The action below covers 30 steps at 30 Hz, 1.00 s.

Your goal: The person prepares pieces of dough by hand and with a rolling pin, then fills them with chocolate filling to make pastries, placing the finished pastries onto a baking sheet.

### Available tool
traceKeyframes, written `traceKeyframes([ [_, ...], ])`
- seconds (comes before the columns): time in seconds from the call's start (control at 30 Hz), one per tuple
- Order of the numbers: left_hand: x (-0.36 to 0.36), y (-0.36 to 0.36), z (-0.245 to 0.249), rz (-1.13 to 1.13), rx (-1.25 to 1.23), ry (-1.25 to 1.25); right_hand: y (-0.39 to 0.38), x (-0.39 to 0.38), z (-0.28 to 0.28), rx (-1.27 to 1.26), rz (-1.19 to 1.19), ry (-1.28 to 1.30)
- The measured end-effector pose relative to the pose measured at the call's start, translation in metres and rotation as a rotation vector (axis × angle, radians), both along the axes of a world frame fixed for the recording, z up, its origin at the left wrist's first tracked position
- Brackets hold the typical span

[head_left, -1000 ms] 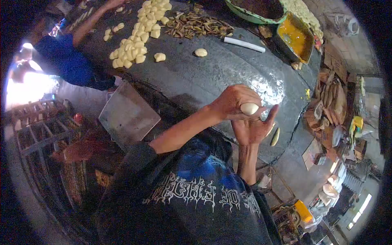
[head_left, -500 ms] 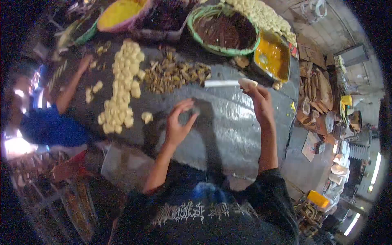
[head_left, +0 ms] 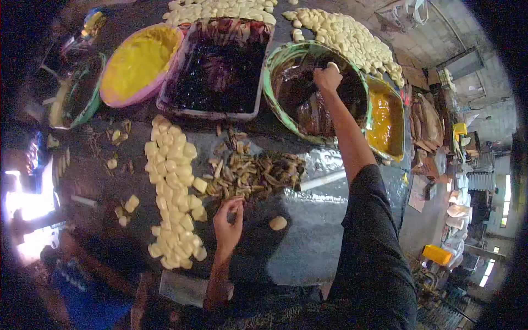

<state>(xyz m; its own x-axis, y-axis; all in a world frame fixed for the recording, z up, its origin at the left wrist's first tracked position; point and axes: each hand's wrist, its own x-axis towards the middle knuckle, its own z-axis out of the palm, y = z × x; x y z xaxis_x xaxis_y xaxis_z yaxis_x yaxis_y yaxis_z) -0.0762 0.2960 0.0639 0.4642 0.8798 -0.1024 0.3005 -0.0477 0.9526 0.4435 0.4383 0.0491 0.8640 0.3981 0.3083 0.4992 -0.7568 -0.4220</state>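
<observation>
My right hand is closed, reaching over a round green basin with dark brown paste in it. A pale dough piece shows at its fingertips. My left hand has its fingertips pinched together at the near edge of a pile of small brown and yellowish pieces; I cannot tell what is in the pinch. One round dough piece lies on the dark sheet right of that hand. A white stick rests beyond it, partly behind my right arm.
A long heap of pale dough lumps lies left of the pile. Behind stand a tray of dark purple paste, a pink basin of yellow paste and an orange-filled tray. More dough lumps cover the back. A person in blue is at left.
My right hand has moved forward from above the table to the green basin. My left hand has closed its fingers at the brown pile. The view has shifted, and a dough piece now shows on the sheet.
</observation>
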Motion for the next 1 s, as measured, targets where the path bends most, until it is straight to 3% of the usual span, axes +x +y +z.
traceKeyframes([
  [0.1, 0.004, 0.016, -0.008, 0.021, 0.002, -0.01, 0.034, -0.005, -0.024, -0.085, -0.058, -0.15],
  [0.43, 0.005, 0.013, -0.01, 0.0, 0.067, -0.017, 0.052, -0.056, -0.013, 0.196, 0.256, 0.396],
  [0.47, 0.005, 0.01, -0.006, 0.003, 0.016, -0.027, 0.052, -0.056, -0.022, 0.152, 0.198, 0.397],
  [0.57, 0.003, -0.002, 0.007, 0.022, -0.079, -0.061, 0.028, -0.068, -0.02, 0.099, 0.5, 0.516],
  [0.63, 0.001, -0.014, 0.006, 0.032, -0.069, -0.096, 0.025, -0.036, -0.076, 0.194, 0.672, 0.692],
  [0.7, -0.002, -0.024, 0.012, 0.004, 0.004, -0.047, -0.008, -0.053, -0.045, 0.066, 0.832, 0.887],
  [0.8, -0.01, -0.046, 0.018, -0.031, -0.034, 0.052, -0.074, -0.111, 0.049, 0.286, 0.743, 1.205],
  [0.83, -0.012, -0.056, 0.019, -0.04, -0.072, 0.087, -0.085, -0.107, 0.057, 0.37, 0.717, 1.298],
  [0.93, -0.003, -0.084, 0.012, -0.058, -0.041, -0.022, -0.132, -0.109, 0.098, 0.599, 0.584, 1.509],
  [1.0, 0.016, -0.106, 0.032, -0.098, -0.028, -0.106, -0.183, -0.126, 0.144, 0.742, 0.693, 1.765],
])
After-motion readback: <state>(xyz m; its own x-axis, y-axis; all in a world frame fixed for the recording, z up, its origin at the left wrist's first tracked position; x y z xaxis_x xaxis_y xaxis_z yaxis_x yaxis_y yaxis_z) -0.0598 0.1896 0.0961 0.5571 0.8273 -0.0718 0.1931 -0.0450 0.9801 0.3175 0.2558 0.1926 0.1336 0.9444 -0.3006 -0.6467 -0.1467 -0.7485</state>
